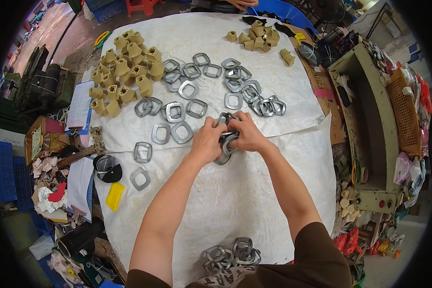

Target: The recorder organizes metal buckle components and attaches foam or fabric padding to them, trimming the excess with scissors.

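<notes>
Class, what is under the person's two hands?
Beneath the left hand and right hand, parts of bunched grey frames show over the white sheet. The hands cover the rest, so the exact number cannot be told.

- Gripping grey rings (224, 156) with left hand (208, 140) and right hand (246, 134), over white sheet (254, 201).
- Facing loose rings (168, 134) beyond, tan blocks (122, 67) piled farther left and right.
</notes>
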The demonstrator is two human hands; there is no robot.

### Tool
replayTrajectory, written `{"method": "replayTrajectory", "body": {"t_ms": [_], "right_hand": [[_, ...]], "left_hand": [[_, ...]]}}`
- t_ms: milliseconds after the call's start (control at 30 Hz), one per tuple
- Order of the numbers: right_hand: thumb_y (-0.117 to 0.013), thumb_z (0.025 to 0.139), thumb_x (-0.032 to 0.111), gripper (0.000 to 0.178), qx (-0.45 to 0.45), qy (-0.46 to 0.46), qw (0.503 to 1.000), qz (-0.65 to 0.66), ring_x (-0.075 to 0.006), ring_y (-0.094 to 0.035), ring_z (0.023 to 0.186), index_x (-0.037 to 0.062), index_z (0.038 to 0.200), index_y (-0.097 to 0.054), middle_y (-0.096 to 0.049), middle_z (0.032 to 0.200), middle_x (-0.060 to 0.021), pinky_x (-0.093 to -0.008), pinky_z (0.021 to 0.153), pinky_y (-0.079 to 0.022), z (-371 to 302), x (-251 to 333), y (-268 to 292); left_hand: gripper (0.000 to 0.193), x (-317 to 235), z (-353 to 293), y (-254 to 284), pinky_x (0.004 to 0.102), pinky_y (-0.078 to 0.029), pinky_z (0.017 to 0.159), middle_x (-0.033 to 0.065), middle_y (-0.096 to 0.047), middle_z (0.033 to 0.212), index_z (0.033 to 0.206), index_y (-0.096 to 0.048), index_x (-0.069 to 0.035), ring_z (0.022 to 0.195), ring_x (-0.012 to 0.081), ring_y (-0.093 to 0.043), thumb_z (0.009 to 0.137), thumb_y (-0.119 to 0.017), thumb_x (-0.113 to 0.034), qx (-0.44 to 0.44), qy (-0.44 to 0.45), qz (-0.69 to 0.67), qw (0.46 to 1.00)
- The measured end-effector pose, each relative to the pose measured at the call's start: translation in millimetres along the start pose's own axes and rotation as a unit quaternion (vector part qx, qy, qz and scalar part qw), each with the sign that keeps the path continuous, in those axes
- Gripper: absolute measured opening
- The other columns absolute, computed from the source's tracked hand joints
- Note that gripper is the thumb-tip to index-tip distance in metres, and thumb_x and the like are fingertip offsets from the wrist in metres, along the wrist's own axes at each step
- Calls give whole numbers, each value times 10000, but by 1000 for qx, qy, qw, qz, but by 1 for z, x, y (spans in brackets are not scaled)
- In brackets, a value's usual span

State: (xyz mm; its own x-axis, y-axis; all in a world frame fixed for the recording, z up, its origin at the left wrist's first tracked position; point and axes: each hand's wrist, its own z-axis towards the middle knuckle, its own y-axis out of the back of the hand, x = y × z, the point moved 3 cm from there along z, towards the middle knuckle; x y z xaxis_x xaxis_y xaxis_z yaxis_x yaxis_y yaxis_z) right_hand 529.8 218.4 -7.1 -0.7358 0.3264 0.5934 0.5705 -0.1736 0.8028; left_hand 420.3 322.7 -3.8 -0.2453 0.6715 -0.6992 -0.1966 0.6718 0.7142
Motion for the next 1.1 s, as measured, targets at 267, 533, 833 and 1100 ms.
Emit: {"method": "replayTrajectory", "body": {"t_ms": [267, 533, 833, 1100], "right_hand": [[-727, 499, 89, 368, -143, 14, 988, 61, -308, -465, 862, 73, 816, -541, -514, 854, -90, -374, 750, -402, -67, 42, 12], [-754, 505, 85, 423, -76, 52, 993, 75, -315, -518, 872, 70, 883, -566, -549, 899, -92, -392, 742, -454, -183, 150, 25], [-739, 497, -12, 424, -350, 149, 925, -16, -319, -545, 863, 52, 869, -547, -575, 922, -129, -380, 708, -458, -150, 155, 101], [-768, 568, 5, 378, -373, 129, 918, 38, -265, -591, 774, 41, 876, -553, -616, 862, -115, -333, 651, -478, -159, 172, 140]], "left_hand": [[311, -33, -60, 10, 399, -445, 696, 110, -493, 879, 911, -551, -86, 847, 324, -542, 632, -638, 21, -39, -61, -49, 996], [307, -99, -198, 45, 385, -432, 697, 93, -524, 847, 868, -577, -85, 816, 296, -525, 584, -633, 17, -33, -139, -53, 988], [289, -143, -120, 102, 375, -417, 723, 92, -517, 888, 870, -545, -75, 855, 272, -513, 615, -575, 57, -152, -296, 17, 943], [374, -173, -108, 124, 380, -457, 686, 119, -504, 844, 896, -528, -32, 821, 303, -540, 564, -600, 123, -148, -333, -59, 929]]}}
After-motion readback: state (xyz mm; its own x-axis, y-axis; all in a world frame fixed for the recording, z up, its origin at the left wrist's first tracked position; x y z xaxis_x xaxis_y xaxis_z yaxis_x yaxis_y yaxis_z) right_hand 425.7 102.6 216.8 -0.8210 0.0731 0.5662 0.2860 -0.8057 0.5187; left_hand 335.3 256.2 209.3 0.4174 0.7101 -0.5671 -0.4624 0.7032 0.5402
